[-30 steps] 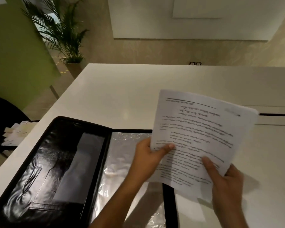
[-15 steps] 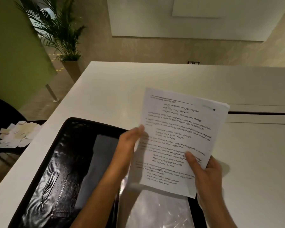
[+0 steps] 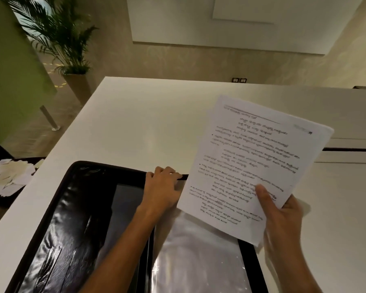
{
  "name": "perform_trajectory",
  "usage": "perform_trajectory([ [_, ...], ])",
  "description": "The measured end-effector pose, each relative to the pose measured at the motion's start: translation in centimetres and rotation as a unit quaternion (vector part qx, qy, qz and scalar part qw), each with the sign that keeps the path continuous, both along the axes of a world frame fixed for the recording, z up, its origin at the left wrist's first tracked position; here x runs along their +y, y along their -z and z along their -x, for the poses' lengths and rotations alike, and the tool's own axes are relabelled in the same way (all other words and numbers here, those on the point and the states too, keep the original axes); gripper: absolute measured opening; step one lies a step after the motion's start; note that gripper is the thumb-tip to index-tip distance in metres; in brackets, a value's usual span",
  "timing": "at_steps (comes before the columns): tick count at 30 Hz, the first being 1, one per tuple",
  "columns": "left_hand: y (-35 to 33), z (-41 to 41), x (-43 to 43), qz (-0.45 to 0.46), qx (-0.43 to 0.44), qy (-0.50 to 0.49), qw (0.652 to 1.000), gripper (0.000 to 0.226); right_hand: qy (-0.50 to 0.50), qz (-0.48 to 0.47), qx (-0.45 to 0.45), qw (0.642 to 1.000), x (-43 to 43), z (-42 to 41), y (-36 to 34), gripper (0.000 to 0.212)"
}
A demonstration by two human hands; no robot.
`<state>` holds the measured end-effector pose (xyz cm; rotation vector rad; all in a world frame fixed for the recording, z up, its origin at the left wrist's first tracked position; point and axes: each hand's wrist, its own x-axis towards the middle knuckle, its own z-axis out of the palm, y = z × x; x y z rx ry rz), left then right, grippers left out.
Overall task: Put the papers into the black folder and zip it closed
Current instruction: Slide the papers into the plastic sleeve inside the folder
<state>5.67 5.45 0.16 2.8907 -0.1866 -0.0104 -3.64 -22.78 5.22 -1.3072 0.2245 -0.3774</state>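
Note:
The black folder lies open on the white table, its glossy left flap toward me and clear plastic sleeves on its right half. My right hand holds a stack of printed papers by the lower right corner, tilted up above the folder's right side. My left hand rests at the folder's top edge near the spine, fingers curled over the rim of the sleeves. The papers hide the folder's upper right corner.
The white table stretches ahead, with a dark slot at the right. Off its left edge, loose paper scraps lie on a dark chair. A potted palm stands by the green wall.
My left hand let go of the papers and dropped onto the folder's top edge. My right hand alone carries the papers, now shifted to the right.

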Motion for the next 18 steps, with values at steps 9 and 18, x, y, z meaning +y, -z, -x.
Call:
perform_trajectory([
  [9,0.5,0.6,-0.6,0.032,-0.095,-0.018,0.995,0.021,0.007,-0.036,-0.025,0.999,0.4,-3.7,-0.5,0.029],
  [18,1.7,0.1,-0.8,0.026,-0.088,-0.004,0.996,0.027,0.022,-0.085,-0.049,0.995,1.1,-6.8,-0.6,0.034],
])
